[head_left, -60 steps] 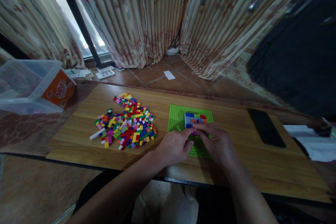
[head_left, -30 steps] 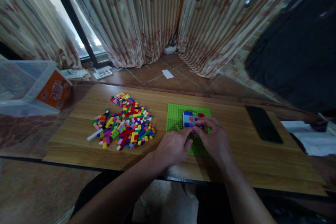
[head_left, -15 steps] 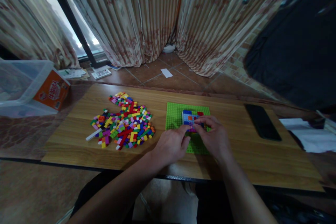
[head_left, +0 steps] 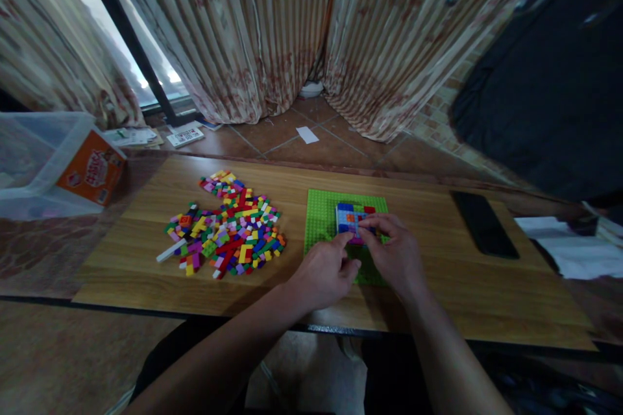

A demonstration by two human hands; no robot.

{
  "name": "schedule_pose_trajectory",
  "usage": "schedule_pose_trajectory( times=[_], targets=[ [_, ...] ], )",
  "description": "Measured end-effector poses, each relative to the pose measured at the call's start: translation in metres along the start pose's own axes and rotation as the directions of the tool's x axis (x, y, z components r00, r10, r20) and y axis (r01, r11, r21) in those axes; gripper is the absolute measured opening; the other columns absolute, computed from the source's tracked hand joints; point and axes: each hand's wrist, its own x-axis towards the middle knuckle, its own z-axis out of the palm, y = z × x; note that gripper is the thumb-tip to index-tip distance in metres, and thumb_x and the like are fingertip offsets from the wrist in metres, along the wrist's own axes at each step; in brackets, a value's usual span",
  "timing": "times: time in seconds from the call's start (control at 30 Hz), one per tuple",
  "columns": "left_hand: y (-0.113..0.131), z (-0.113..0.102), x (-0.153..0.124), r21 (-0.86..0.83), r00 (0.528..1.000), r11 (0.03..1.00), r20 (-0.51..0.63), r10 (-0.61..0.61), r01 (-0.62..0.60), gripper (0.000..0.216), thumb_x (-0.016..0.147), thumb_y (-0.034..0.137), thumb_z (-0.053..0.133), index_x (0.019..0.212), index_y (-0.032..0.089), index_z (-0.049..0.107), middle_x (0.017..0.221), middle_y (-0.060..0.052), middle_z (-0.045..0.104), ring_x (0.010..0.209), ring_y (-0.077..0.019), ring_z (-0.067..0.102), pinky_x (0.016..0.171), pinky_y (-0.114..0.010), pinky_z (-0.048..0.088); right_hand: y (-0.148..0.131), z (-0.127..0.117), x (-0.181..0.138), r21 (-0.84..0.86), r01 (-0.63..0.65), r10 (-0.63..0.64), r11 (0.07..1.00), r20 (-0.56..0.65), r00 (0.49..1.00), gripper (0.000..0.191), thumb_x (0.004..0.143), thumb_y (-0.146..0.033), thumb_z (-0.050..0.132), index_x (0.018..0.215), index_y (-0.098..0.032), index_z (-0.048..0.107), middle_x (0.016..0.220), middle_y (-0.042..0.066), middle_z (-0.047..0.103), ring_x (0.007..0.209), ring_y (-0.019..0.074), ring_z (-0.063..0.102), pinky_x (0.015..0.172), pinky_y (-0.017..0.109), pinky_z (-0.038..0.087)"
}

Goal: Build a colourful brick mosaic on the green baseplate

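A green studded baseplate (head_left: pixel 318 214) lies on the wooden table. On it sits a low toy brick structure (head_left: pixel 345 216), mostly blue and light blue with orange, red and magenta parts. My left hand (head_left: pixel 325 273) reaches in from the left; its index finger is stretched out and its tip touches the structure's near left edge, thumb apart below. From the right, my right hand (head_left: pixel 398 256) bends over the structure, thumb and index finger closed on a toy brick at its top, largely hidden by the fingers. The right hand also covers the structure's right side.
A heap of loose coloured bricks (head_left: pixel 243 227) spreads over the left of the table (head_left: pixel 146 272). A black phone (head_left: pixel 484 224) lies to the right, with white papers (head_left: pixel 559 246) past it. A clear plastic bin (head_left: pixel 29 175) stands at far left.
My left thumb has moved slightly right, away from the index finger. The right hand stays almost in place on the structure. The whole view has shifted slightly.
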Motion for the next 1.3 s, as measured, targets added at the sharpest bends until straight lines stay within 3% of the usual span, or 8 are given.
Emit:
schedule_pose_trajectory(
  times=[0.13,0.37,0.6,0.97,1.1,1.23,1.3],
  targets=[
    [0.001,0.001,0.0,-0.093,0.999,0.995,-0.004,-0.036,0.036,0.054,0.085,0.022,0.049,0.136,0.005,0.047,0.055,0.004,0.057,0.048,-0.0129,0.052,0.049,-0.024,0.038,0.001,0.002,-0.001,-0.02,-0.014,0.014,1.0,0.004,1.0,0.009,0.078,-0.029,0.064,0.08,-0.023,0.07,0.095,0.008,0.067,0.096,0.0256,0.062,0.089,0.046,0.048],
    [-0.001,0.002,0.0,-0.094,1.0,0.995,-0.01,-0.018,0.017,0.051,0.086,0.022,0.048,0.135,0.007,0.049,0.054,0.004,0.054,0.046,-0.0117,0.048,0.048,-0.023,0.034,0.003,0.003,-0.001,-0.005,-0.028,0.028,1.0,0.001,1.0,0.009,0.077,-0.029,0.065,0.08,-0.023,0.071,0.097,0.008,0.066,0.097,0.0259,0.062,0.091,0.047,0.047],
    [-0.004,-0.008,-0.002,-0.17,0.997,0.985,-0.078,-0.025,0.011,0.04,0.087,0.021,0.049,0.125,0.012,0.056,0.053,0.007,0.049,0.045,-0.0086,0.042,0.047,-0.02,0.029,0.004,0.004,-0.001,0.004,-0.039,0.039,0.999,0.007,0.999,0.01,0.075,-0.029,0.066,0.081,-0.022,0.072,0.097,0.008,0.066,0.097,0.0248,0.062,0.091,0.045,0.046],
    [-0.022,-0.027,0.001,-0.236,0.975,0.972,-0.216,-0.06,0.007,0.045,0.089,0.027,0.05,0.13,0.01,0.054,0.054,0.007,0.045,0.045,-0.0088,0.038,0.045,-0.021,0.027,0.008,0.005,0.001,-0.043,-0.024,0.025,0.999,0.011,1.0,0.011,0.076,-0.029,0.065,0.08,-0.022,0.073,0.096,0.008,0.067,0.095,0.0244,0.062,0.088,0.044,0.047],
    [-0.031,-0.047,0.002,-0.296,0.941,0.955,-0.33,-0.076,-0.027,0.045,0.087,0.027,0.053,0.128,0.01,0.055,0.054,0.007,0.045,0.047,-0.0084,0.039,0.047,-0.021,0.029,0.009,0.002,0.0,-0.055,0.033,-0.034,0.998,-0.01,0.999,0.013,0.08,-0.032,0.064,0.083,-0.022,0.072,0.095,0.007,0.069,0.094,0.0246,0.064,0.088,0.045,0.048],
    [-0.038,-0.071,0.002,-0.325,0.865,0.945,-0.486,-0.125,-0.046,0.039,0.086,0.026,0.055,0.121,0.01,0.058,0.053,0.007,0.045,0.047,-0.008,0.04,0.048,-0.02,0.03,-0.007,0.004,-0.006,-0.09,0.172,-0.182,0.981,-0.116,0.976,0.013,0.087,-0.032,0.062,0.087,-0.023,0.07,0.092,0.006,0.071,0.093,0.0236,0.064,0.087,0.043,0.049],
    [-0.041,-0.08,0.001,-0.344,0.828,0.938,-0.538,-0.156,-0.047,0.039,0.086,0.025,0.055,0.12,0.009,0.058,0.053,0.007,0.047,0.047,-0.008,0.041,0.049,-0.02,0.031,-0.02,0.01,-0.012,-0.07,0.234,-0.24,0.97,-0.095,0.966,0.011,0.088,-0.03,0.062,0.089,-0.023,0.07,0.093,0.005,0.071,0.092,0.0221,0.064,0.086,0.04,0.049]
  ],
)
